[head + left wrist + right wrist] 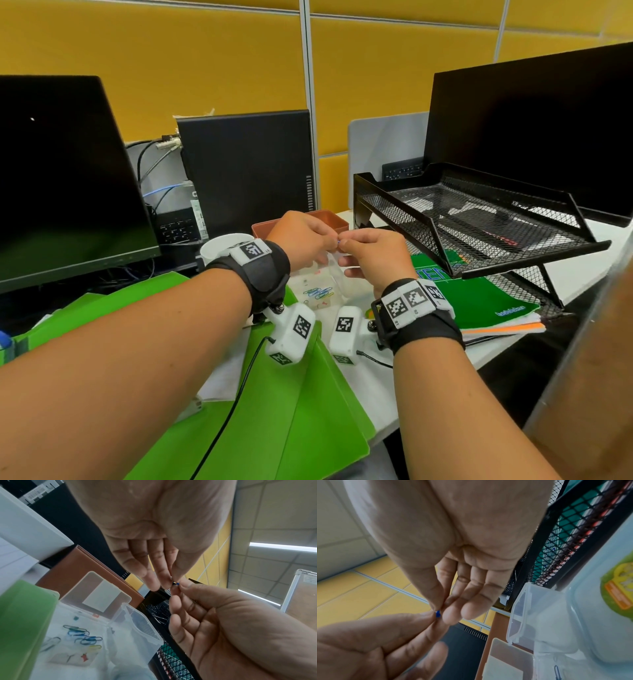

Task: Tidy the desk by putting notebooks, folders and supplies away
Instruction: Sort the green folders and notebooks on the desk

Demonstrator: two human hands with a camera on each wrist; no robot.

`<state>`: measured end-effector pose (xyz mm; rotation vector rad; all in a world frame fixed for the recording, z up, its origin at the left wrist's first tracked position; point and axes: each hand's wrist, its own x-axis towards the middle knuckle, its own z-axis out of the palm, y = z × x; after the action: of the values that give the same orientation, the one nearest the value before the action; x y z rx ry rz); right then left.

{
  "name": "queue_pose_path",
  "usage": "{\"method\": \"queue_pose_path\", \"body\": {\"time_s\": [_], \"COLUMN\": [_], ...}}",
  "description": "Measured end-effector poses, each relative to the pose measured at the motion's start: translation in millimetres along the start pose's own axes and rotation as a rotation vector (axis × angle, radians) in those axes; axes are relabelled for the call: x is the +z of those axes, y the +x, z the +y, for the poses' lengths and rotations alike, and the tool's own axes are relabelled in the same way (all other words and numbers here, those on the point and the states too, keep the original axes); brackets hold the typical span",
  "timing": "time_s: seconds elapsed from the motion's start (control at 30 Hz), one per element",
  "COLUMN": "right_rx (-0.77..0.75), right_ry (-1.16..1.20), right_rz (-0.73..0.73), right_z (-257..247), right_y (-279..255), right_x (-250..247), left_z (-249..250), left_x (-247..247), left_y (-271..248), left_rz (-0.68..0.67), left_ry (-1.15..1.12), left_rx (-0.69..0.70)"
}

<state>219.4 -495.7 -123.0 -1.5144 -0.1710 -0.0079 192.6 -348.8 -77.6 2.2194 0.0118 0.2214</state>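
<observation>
1. Pinching a tiny blue pin (438, 614) between both hands above the desk, my left hand (301, 240) and right hand (373, 255) meeting fingertip to fingertip, thumb and forefinger of each clamped on it.
2. Under my hands sits the clear plastic organizer box (109, 639), lid open, with colored paper clips (82, 635) and a red pushpin (84, 658) inside.
3. Green folders (301, 411) lie near me, and a green notebook (486, 301) rests under the black mesh tray (479, 219).
4. Brown tray (335, 219) is just behind my hands.
</observation>
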Motion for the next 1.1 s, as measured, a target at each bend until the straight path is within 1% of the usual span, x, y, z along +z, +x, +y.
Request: {"method": "queue_pose_path", "body": {"time_s": [0.43,0.77,0.87,1.0,1.1], "right_rx": [0.017,0.039,0.055,0.088,0.111], "right_ry": [0.044,0.062,0.071,0.092,0.093], "right_rz": [-0.007,-0.002,0.058,0.196,0.232], "right_z": [4.2,8.8,9.9,15.8,19.4], "right_y": [5.0,1.1,3.5,12.4,17.5], "right_x": [9.9,16.0,10.1,-3.8,-11.6], "left_z": [-2.4,-18.9,-22.3,-22.8,-15.2], "left_x": [-10.0,-19.8,-22.4,-18.9,-6.0], "left_y": [6.6,21.6,25.4,32.7,40.7], "left_rz": [-0.012,0.057,0.059,0.053,0.036], "left_ry": [0.021,0.041,0.051,0.053,0.098], "left_rx": [-0.032,-0.116,-0.140,-0.143,-0.123]}}
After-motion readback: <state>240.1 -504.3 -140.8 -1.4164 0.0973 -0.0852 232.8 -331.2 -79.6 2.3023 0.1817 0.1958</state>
